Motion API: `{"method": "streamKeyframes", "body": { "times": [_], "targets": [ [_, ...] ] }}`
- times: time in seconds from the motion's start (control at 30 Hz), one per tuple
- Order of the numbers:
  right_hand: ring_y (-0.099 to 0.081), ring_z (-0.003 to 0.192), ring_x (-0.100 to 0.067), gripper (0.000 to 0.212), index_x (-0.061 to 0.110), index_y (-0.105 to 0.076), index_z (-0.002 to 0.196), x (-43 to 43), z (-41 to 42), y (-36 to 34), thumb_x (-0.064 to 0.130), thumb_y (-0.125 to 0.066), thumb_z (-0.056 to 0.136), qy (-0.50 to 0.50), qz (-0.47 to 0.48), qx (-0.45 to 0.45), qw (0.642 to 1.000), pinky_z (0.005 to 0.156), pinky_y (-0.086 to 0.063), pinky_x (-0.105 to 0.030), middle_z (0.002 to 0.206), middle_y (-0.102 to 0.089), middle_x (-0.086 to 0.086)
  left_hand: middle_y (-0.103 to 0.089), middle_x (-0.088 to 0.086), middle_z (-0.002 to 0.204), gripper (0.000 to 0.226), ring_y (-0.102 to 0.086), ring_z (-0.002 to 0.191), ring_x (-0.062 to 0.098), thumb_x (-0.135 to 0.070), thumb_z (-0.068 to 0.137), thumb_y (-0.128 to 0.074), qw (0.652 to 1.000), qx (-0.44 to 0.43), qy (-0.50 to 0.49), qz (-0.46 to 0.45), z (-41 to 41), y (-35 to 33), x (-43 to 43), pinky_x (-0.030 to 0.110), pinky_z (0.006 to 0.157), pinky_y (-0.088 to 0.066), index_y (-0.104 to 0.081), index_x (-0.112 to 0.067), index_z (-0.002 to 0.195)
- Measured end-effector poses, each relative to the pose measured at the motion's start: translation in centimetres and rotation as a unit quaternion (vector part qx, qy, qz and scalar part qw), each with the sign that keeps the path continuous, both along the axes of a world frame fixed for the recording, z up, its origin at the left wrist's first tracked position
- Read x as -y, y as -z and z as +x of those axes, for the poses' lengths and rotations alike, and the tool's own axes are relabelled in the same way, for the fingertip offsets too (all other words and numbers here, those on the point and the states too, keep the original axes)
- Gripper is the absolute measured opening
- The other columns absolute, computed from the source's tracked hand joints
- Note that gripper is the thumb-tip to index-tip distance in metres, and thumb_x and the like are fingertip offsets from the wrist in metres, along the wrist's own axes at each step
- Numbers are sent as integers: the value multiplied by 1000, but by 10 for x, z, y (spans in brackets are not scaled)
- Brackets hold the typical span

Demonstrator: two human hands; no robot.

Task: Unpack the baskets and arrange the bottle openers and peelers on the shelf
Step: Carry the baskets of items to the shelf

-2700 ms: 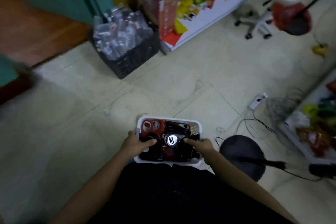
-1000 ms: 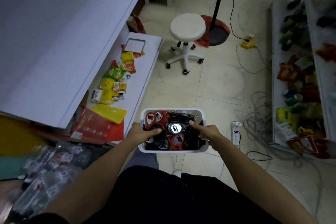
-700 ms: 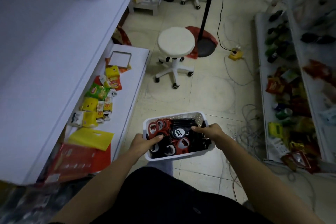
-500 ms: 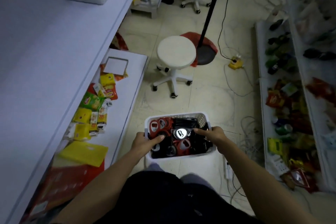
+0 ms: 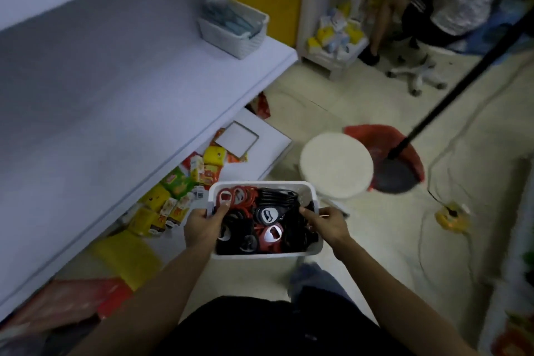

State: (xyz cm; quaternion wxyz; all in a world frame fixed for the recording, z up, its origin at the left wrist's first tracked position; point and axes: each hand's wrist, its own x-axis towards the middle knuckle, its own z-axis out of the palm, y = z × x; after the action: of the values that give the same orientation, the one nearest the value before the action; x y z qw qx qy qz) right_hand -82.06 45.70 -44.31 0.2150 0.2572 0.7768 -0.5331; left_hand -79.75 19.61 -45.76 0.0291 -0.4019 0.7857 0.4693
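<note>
Holding the white basket [image 5: 265,255] out in front of the body, the left hand [image 5: 202,227] gripped its left end and the right hand [image 5: 328,224] gripped its right end. The fingers [image 5: 221,211] were curled over the rim, with both thumbs lying on the pile inside. The basket hung between the two hands, over the floor and just beside the big white shelf [image 5: 115,89]. Its long side ran from left to right and its open top faced up. Red and black bottle openers [image 5: 267,215] filled it in a heap. Another white basket [image 5: 234,35] stood at the far end of the shelf. Yellow and green packets [image 5: 179,185] lay on the lower shelf. A round white stool [image 5: 336,172] stood on the floor just past the basket.
</note>
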Motion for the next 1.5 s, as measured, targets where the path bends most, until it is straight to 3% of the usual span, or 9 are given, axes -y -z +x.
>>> {"method": "streamKeyframes", "body": {
  "times": [0.17,0.43,0.6,0.87,1.03,1.17,1.3,1.4,1.5],
  "targets": [
    [-63,68,-23,42,6,-58,74,-25,-97,-34,43,-78,74,-80,-7,-64,995,66,-48,-33,73,-66,-11,-36,-5,33,56,-40,41,15,-50,77,-72,996,-46,-69,17,-49,-37,-34,27,44,-26,-38,-18,44],
    [-71,87,-21,38,3,-70,96,5,-205,-69,27,-85,69,-185,-111,-94,972,71,-59,-28,92,-74,-9,-60,-12,59,41,-59,58,6,-58,60,-79,991,-95,-96,22,-114,-68,-36,16,45,-41,-61,-22,66],
    [-69,94,-28,61,-5,-63,107,48,-255,-80,30,-88,64,-201,-102,-88,970,85,-57,-43,101,-70,-17,-68,10,100,93,-66,89,25,-64,49,-83,995,-56,-81,30,-153,-73,4,39,75,-56,-55,-1,112],
    [-67,94,-23,69,4,-57,115,132,-347,-76,41,-85,65,-226,-108,-62,966,80,-57,-35,107,-67,-10,-65,5,98,87,-61,78,14,-64,54,-81,993,-59,-104,20,-222,-68,73,23,55,-44,-52,-4,111],
    [-56,77,-6,52,15,-49,118,174,-396,-68,41,-73,80,-216,-103,-43,970,55,-46,-20,97,-57,-1,-68,13,108,57,-66,99,24,-31,63,-87,991,-109,-49,66,-255,-62,94,42,88,-54,-61,-6,108],
    [-60,80,-9,43,13,-54,120,191,-417,-69,31,-70,85,-242,-85,-60,965,55,-47,-12,102,-61,-2,-48,16,135,87,-44,127,29,-37,66,-84,995,-69,-66,35,-268,-50,92,47,106,-40,-43,-5,136],
    [-45,127,-30,77,15,-33,146,180,-418,-61,37,-71,83,-427,54,-121,895,105,-41,-41,138,-46,-13,-7,15,154,91,-16,140,29,-40,81,-71,989,-48,-136,38,-280,-42,82,41,109,-27,-16,-21,150],
    [-5,146,-31,110,16,1,153,166,-413,-51,61,-66,77,-553,238,-169,781,118,-16,-45,158,-3,-19,-22,16,151,71,-25,138,28,-28,92,-59,990,-85,-105,30,-293,-37,88,34,105,-30,-19,-14,148],
    [10,146,-32,113,16,12,152,159,-417,-43,69,-57,78,-570,273,-179,754,119,-7,-44,157,17,-18,-41,20,138,52,-41,125,35,-31,98,-46,988,-100,-120,-14,-301,-31,85,34,89,-38,-27,-11,142]
  ]
}}
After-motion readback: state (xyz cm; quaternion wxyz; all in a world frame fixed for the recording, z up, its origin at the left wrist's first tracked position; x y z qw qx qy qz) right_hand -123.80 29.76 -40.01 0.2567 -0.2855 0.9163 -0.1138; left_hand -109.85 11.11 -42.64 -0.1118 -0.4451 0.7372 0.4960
